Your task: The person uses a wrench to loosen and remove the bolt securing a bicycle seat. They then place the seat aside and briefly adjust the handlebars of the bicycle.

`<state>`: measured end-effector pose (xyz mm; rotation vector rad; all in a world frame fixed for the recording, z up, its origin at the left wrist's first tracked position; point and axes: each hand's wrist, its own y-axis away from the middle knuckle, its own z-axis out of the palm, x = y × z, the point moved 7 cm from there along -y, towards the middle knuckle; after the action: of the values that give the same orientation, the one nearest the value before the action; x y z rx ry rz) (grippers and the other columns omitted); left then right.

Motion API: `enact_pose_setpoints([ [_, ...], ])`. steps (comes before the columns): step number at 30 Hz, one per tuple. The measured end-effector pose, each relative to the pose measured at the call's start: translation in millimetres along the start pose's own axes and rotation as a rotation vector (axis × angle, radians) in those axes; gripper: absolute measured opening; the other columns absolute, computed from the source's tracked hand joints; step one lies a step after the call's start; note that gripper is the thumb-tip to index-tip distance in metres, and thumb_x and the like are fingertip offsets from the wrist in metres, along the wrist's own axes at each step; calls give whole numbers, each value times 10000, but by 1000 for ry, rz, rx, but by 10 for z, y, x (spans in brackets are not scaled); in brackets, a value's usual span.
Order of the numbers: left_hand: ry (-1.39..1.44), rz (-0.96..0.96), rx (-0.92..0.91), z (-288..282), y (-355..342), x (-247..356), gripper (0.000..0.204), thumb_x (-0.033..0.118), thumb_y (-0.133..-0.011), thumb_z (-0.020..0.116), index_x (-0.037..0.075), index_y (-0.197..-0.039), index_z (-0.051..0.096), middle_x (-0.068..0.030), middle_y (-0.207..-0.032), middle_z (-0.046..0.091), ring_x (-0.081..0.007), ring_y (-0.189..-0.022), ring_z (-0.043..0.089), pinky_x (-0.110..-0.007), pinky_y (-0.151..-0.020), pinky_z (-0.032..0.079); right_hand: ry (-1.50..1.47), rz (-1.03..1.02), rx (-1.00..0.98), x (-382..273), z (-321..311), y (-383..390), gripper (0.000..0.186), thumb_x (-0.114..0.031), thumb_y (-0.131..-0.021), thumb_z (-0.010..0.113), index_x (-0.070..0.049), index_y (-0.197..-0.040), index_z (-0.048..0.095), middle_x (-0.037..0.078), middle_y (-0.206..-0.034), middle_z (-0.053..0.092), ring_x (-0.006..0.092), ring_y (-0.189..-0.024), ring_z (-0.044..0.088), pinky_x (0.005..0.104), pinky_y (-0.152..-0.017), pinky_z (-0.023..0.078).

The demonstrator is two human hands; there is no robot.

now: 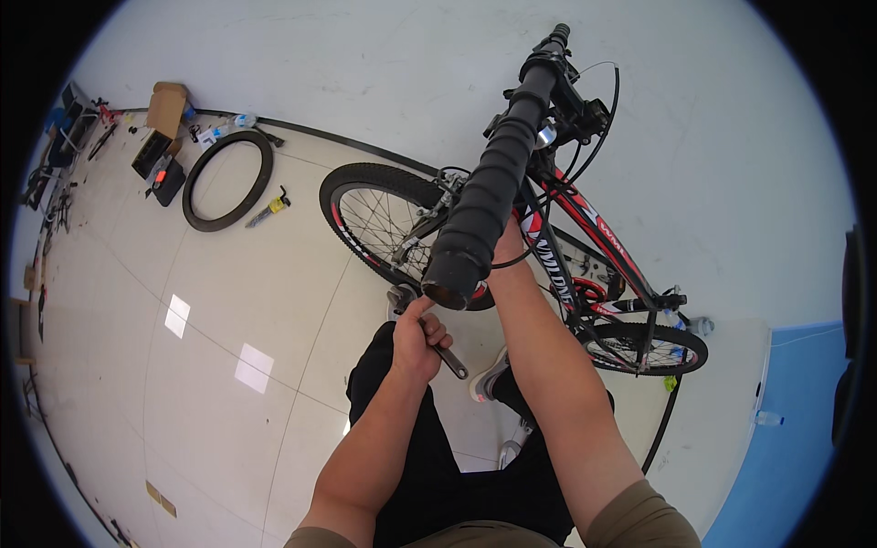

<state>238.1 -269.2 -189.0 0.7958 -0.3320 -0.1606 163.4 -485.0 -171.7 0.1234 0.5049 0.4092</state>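
A black and red bicycle (554, 260) stands along the white wall in front of me. Its handlebar with a ribbed black grip (498, 173) reaches toward me and covers part of the view. My left hand (418, 343) is closed around a dark metal wrench (453, 363), below the open end of the grip; the handle's holed end sticks out past my fingers. Beside that hand is the front wheel (361, 173). My right hand (510, 245) reaches behind the grip to the frame near the front wheel; its fingers are hidden.
On the tiled floor to the left lie a loose tyre (190, 203) and a yellow-labelled tool (267, 212). Beyond them are an open cardboard box (167, 108) and a black toolbox (168, 183). A plastic bottle (769, 418) is at the right, near a blue surface (795, 438).
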Motion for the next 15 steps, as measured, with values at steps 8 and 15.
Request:
enact_pose_setpoints([
  [8,-13,12,-3,-16,-18,6,254,296,-921,628,85,-1042,557,46,-593,295,-96,-503,300,-289,-535,295,-29,11,1,40,-6,-8,115,-12,-945,579,-35,-1039,641,72,-920,659,193,-824,630,328,-721,551],
  [15,5,-6,3,33,14,4,263,254,-914,617,158,-736,448,40,-585,307,-106,-491,283,-316,-541,311,94,-67,94,-4,-32,19,130,-35,-921,655,-63,-1047,667,45,-946,683,172,-815,633,308,-695,545],
])
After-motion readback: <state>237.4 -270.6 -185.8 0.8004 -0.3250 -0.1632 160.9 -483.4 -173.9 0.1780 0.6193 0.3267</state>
